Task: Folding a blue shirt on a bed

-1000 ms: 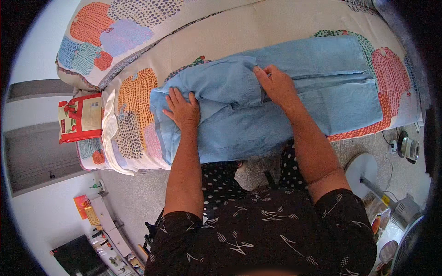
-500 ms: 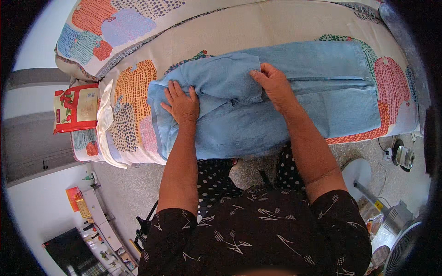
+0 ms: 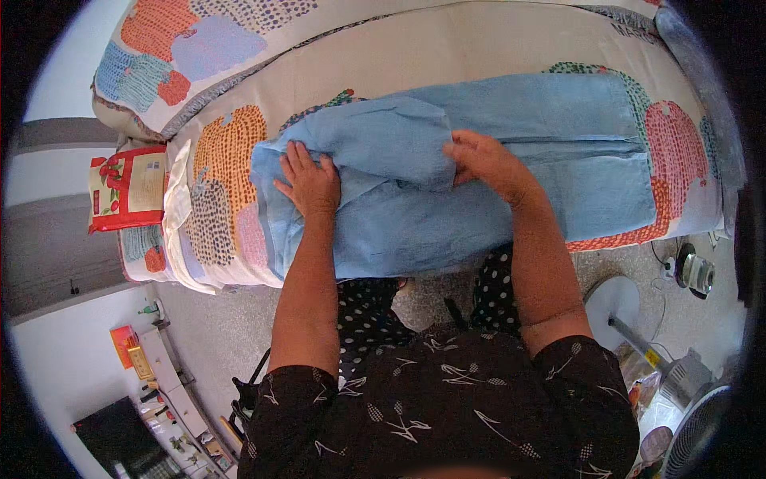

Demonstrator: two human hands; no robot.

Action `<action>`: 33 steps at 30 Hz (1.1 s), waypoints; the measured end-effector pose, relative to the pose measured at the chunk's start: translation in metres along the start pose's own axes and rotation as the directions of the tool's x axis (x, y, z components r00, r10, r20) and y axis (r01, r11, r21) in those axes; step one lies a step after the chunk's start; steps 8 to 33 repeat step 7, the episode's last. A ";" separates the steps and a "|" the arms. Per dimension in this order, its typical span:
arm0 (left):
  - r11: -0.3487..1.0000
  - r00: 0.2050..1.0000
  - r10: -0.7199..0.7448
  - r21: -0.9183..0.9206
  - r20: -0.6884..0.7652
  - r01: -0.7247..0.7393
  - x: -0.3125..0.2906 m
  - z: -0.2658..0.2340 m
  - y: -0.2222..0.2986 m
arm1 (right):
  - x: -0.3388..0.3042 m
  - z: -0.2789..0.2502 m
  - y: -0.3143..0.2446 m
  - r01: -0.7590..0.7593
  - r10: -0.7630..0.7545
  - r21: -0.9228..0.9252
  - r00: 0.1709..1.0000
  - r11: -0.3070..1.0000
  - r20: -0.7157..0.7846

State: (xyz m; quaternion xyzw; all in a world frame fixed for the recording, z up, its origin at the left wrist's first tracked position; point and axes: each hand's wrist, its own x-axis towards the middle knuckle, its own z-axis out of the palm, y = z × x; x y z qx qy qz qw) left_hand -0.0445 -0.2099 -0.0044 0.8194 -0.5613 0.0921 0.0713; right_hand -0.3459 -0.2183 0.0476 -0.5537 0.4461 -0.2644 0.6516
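Observation:
A light blue cloth garment (image 3: 574, 191) lies spread lengthwise across the patterned sofa seat (image 3: 511, 48); its exact kind is hard to tell. Over its left half lies a sleeve-like folded flap (image 3: 391, 136), somewhat creased. My left hand (image 3: 313, 185) rests flat on the garment near its left end, fingers spread. At the flap's right end, my right hand (image 3: 491, 166) has its thumb and fingers pinched on the edge. A long slit or gap runs through the garment to the right of that hand.
A red and cream package (image 3: 128, 190) sits at the sofa's left end beside a strip of cream cloth (image 3: 179, 215). On the floor at right stand a round white base with a pole (image 3: 613, 307) and a fan (image 3: 698, 431). A glass-like container (image 3: 698, 274) is near the sofa's right end.
My right hand has turned and shifted slightly right and down, drawing the flap's end flatter and straighter. My left hand stays pressed on the garment.

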 end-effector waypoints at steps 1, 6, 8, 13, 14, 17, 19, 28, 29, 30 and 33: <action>1.000 1.000 -0.008 0.023 0.013 0.008 0.000 0.000 -0.002 | 0.003 -0.001 -0.003 -0.055 0.060 0.213 0.998 0.976 -0.016; 1.000 1.000 -0.006 -0.014 0.003 0.006 0.001 0.002 0.001 | 0.036 0.008 0.016 -0.223 0.260 0.651 0.965 0.725 0.041; 1.000 1.000 -0.010 -0.026 0.011 0.010 0.000 0.001 0.000 | 0.043 0.015 0.018 -0.209 0.241 0.721 0.969 0.661 0.060; 1.000 1.000 -0.010 -0.026 0.011 0.010 0.000 0.001 0.000 | 0.043 0.015 0.018 -0.209 0.241 0.721 0.969 0.661 0.060; 1.000 1.000 -0.010 -0.026 0.011 0.010 0.000 0.001 0.000 | 0.043 0.015 0.018 -0.209 0.241 0.721 0.969 0.661 0.060; 1.000 1.000 -0.010 -0.026 0.011 0.010 0.000 0.001 0.000 | 0.043 0.015 0.018 -0.209 0.241 0.721 0.969 0.661 0.060; 1.000 1.000 -0.010 -0.026 0.011 0.010 0.000 0.001 0.000 | 0.043 0.015 0.018 -0.209 0.241 0.721 0.969 0.661 0.060; 1.000 1.000 -0.010 -0.026 0.011 0.010 0.000 0.001 0.000 | 0.043 0.015 0.018 -0.209 0.241 0.721 0.969 0.661 0.060; 1.000 1.000 -0.010 -0.026 0.011 0.010 0.000 0.001 0.000 | 0.043 0.015 0.018 -0.209 0.241 0.721 0.969 0.661 0.060; 1.000 1.000 -0.010 -0.026 0.011 0.010 0.000 0.001 0.000 | 0.043 0.015 0.018 -0.209 0.241 0.721 0.969 0.661 0.060; 1.000 1.000 -0.010 -0.026 0.011 0.010 0.000 0.001 0.000 | 0.043 0.015 0.018 -0.209 0.241 0.721 0.969 0.661 0.060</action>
